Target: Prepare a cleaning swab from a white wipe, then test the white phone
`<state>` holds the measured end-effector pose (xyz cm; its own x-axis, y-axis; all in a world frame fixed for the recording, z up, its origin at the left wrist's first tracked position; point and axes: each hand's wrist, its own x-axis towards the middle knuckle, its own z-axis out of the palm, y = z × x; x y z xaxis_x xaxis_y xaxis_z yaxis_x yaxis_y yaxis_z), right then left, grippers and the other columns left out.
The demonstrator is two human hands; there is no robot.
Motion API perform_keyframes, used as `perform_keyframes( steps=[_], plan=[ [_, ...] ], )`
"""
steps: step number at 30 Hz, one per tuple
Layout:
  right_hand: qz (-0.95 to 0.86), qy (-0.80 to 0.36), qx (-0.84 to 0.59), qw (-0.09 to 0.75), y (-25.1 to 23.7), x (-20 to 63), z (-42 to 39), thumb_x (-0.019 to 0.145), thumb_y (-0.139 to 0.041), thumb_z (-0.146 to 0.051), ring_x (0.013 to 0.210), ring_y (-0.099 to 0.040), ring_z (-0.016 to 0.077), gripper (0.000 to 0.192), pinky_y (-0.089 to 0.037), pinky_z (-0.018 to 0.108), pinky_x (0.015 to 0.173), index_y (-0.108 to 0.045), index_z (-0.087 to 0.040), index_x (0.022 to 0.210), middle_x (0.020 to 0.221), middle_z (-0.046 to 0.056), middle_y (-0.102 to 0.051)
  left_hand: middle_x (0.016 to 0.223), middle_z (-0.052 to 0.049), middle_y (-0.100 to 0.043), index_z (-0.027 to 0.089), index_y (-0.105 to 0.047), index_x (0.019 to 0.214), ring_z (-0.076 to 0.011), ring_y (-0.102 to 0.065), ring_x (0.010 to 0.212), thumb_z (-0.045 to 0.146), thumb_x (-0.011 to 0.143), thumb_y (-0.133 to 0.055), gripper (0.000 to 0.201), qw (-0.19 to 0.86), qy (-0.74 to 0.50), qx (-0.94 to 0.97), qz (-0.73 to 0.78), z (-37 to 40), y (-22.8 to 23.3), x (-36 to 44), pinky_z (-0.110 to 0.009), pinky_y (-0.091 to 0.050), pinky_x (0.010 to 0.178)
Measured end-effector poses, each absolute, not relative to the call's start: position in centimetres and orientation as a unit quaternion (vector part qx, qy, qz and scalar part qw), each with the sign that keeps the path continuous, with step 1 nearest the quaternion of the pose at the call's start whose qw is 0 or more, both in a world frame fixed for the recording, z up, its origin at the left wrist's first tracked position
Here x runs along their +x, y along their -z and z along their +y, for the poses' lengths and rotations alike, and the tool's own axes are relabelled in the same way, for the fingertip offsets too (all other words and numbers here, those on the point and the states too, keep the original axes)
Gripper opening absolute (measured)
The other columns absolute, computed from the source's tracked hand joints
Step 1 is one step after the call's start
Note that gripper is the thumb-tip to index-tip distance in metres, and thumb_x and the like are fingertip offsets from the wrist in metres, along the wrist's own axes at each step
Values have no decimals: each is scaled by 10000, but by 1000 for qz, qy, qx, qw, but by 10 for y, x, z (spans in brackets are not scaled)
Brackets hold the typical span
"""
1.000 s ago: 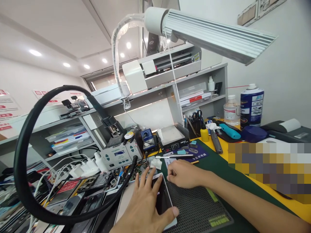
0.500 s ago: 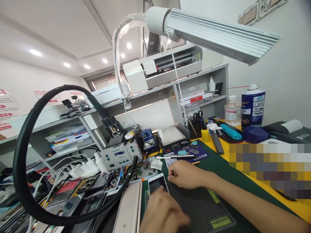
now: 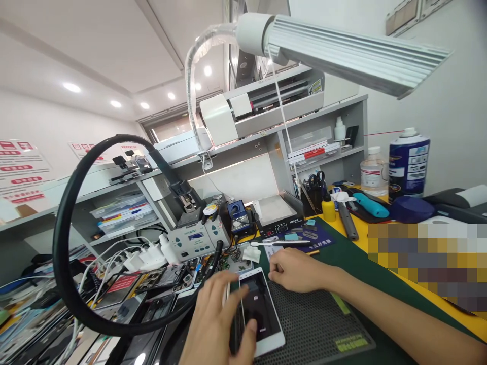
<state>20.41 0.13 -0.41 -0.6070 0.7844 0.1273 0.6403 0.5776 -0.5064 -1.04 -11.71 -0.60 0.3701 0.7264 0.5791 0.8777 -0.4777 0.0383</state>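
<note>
A white smartphone (image 3: 262,317) lies face up on the work mat, its dark screen lit with a small white "MI" logo. My left hand (image 3: 215,317) is over the phone's left edge with the fingers spread. Its fingertips and thumb overlap the screen's left side; whether they touch it I cannot tell. By the phone's upper right corner, my right hand (image 3: 292,271) rests on the mat, fingers curled into a fist. No object shows in that fist. The black perforated mat (image 3: 308,322) extends under the phone and my right forearm.
A thick black hose (image 3: 63,243) loops over phone parts at the left. Behind stand a grey control station (image 3: 194,241) and a flat heating plate (image 3: 276,210). A yellow bottle (image 3: 328,209), a blue spray can (image 3: 409,167) and a lamp (image 3: 342,53) are to the right and above.
My left hand has moved from over the phone's lower part to its left edge, and its fingers have spread. More of the screen shows. My right hand stays curled; the view has shifted slightly.
</note>
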Motion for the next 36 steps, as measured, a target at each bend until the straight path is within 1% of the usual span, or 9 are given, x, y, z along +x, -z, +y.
perform_keyframes(
  steps=[2, 7, 14, 19, 23, 25, 31, 34, 36],
  plan=[
    [-871, -213, -408, 171, 2, 205, 0, 808, -542, -264, 606, -512, 136, 171, -276, 232, 514, -620, -187, 677, 641, 12, -625, 1436, -145, -440, 238, -495, 1342, -341, -362, 1359, 360, 859, -488, 498, 108, 180, -825, -524, -99, 9, -28, -592, -440, 1014],
    [-871, -214, -408, 168, 0, 206, -1, 807, -543, -263, 595, -503, 133, 161, -278, 230, 510, -619, -188, 685, 635, 6, -621, 1530, -109, -371, 259, -441, 1420, -364, -219, 1442, 319, 810, -493, 615, 100, 72, -834, -537, -88, 27, -46, -666, -244, 1112],
    [-874, -206, -408, 168, 4, 205, 1, 808, -541, -249, 635, -534, 147, 162, -293, 236, 533, -632, -184, 691, 672, 21, -646, 1482, -150, -412, 216, -568, 1302, -391, -231, 1428, 194, 631, -553, 671, 193, 134, -852, -467, -102, 40, -38, -671, -294, 1079],
    [-875, -200, -409, 164, 5, 203, 2, 813, -539, -248, 636, -540, 148, 163, -290, 238, 537, -640, -183, 703, 679, 23, -651, 1446, -193, -456, 248, -494, 1376, -454, -382, 1338, 374, 743, -624, 658, 225, 88, -887, -393, -107, 46, -39, -673, -470, 923],
    [-876, -200, -407, 162, 5, 204, 1, 824, -532, -259, 636, -535, 146, 172, -288, 235, 530, -629, -187, 702, 679, 22, -650, 1313, -50, -588, 297, -691, 928, -339, -456, 1301, 219, 809, -550, 201, 199, 191, -881, -384, -121, 41, -33, -550, -510, 962],
    [-878, -203, -404, 160, 5, 205, 2, 829, -533, -270, 641, -538, 147, 177, -289, 233, 527, -629, -189, 704, 683, 22, -653, 1151, -41, -651, 239, -594, 702, -298, -489, 1247, 80, 765, -499, 195, 178, 280, -868, -370, -125, 36, -27, -524, -484, 993],
    [-877, -201, -405, 163, 5, 206, 2, 824, -530, -265, 636, -540, 147, 178, -283, 235, 522, -626, -189, 694, 679, 21, -653, 896, -49, -631, 218, -409, 623, -231, -546, 1095, 110, 786, -608, 279, 169, 350, -811, -438, -120, 23, -21, -386, -520, 862],
    [-877, -199, -405, 163, 4, 206, 1, 821, -536, -259, 645, -552, 154, 179, -280, 241, 525, -631, -185, 688, 679, 29, -659, 1158, -108, -627, 221, -615, 875, -303, -501, 1217, 327, 769, -678, 163, 218, 250, -835, -439, -116, 30, -28, -462, -524, 905],
    [-878, -199, -404, 163, 3, 206, 0, 824, -537, -263, 646, -557, 159, 183, -277, 244, 524, -636, -185, 692, 677, 32, -662, 1348, -171, -542, 183, -604, 1157, -389, -419, 1303, 548, 702, -685, 589, 244, 209, -830, -456, -115, 41, -32, -584, -468, 967]
  ],
)
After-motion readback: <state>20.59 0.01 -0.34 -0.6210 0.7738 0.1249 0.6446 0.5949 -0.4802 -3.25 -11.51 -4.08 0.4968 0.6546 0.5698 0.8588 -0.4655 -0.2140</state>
